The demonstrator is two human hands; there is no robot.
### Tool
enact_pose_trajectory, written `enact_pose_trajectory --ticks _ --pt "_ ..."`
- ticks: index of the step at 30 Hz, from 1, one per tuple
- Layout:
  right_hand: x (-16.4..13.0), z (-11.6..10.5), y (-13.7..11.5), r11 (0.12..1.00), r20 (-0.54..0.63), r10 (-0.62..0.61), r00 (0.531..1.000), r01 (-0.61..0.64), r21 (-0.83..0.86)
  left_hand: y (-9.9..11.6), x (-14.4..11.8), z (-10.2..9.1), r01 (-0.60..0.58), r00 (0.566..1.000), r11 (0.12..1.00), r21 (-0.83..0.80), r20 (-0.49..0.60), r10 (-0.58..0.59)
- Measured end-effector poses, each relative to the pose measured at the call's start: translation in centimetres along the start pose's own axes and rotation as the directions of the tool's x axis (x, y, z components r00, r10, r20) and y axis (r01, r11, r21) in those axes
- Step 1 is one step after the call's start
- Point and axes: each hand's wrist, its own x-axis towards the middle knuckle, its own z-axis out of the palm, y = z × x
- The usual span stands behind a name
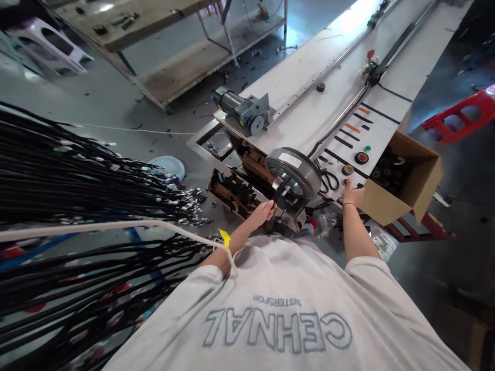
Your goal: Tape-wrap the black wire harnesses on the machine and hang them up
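1. Left hand point(263, 211) closed around a black cable at the round winding drum point(294, 172)
2. Right hand point(352, 195) open, fingers on the bench point(309, 118) control panel by the cardboard box point(406, 180)

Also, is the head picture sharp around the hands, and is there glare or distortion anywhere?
Head view: the left hand and right hand at the round metal drum are fairly sharp; the black cable bundles at the left edge smear with blur; the long white bench glares at its far end; its straight edges fan out and tilt, wide-angle distortion.
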Motion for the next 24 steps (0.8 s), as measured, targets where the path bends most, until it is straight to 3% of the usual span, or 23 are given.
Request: enact_pose_trajectory --ticks 3,5,7,9,12,15,19,24 --pt "-0.2 -0.4 -0.2 0.999 0.0 -0.002 1.0 0.002 0.033 0.0 0.2 -0.5 -0.009 0.999 1.0 -0.002 -0.05 0.009" --pt "-0.4 -0.6 -0.4 0.999 -0.005 -0.008 1.0 0.008 0.045 -0.4 0.2 -1.3 0.051 0.998 0.997 0.063 0.03 -0.053" --pt "-0.5 -0.8 -0.5 0.999 -0.006 -0.007 1.0 0.007 0.05 -1.1 -0.1 -2.4 0.106 0.974 0.96 0.258 0.165 -0.152" --pt "-0.6 -0.8 -0.5 0.999 0.001 0.001 1.0 -0.001 0.053 -2.3 -0.9 -3.7 0.082 0.959 0.878 0.472 0.204 -0.199" --pt "-0.4 -0.7 -0.4 0.999 0.008 0.006 1.0 -0.006 0.047 -4.0 -2.8 -5.4 0.011 0.996 0.784 0.621 0.064 -0.065" --pt "0.1 -0.3 0.0 0.999 -0.007 -0.005 1.0 0.005 0.043 -4.3 -5.2 -6.2 -0.041 0.999 0.807 0.59 0.003 0.049" --pt "0.7 0.3 0.3 0.998 -0.027 -0.006 1.0 0.008 0.054 -2.9 -6.5 -5.2 -0.097 0.989 0.849 0.52 -0.043 0.14" --pt "0.3 0.4 0.3 0.997 -0.003 -0.011 1.0 0.011 0.076 -0.6 -4.7 -3.4 -0.14 0.984 0.846 0.515 -0.026 0.179"
